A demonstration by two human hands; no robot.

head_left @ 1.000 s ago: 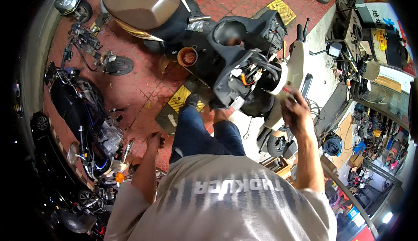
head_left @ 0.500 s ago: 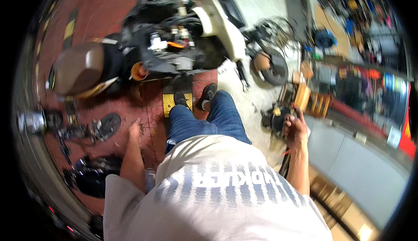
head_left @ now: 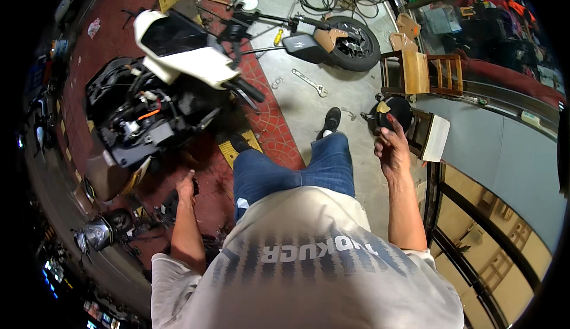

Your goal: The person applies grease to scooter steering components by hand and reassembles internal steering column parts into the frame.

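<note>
Seemingly pinching a small red piece in the fingers of the right hand, well to the right of the stripped scooter; held at the tips probably for being so slight. Hanging the left hand low, near the scooter's closer side, apparently gripping nothing; unable to tell the exact spread there. Showing orange wiring in the scooter's bared front, perhaps uncovered for access. Showing also, right of the scooter, an adjustable wrench on the grey floor, perhaps left there for easy reach. Facing further right than half a second ago, leaving the scooter off to the left instead of ahead, planting the right shoe farther from it, and still keeping the red piece.
</note>
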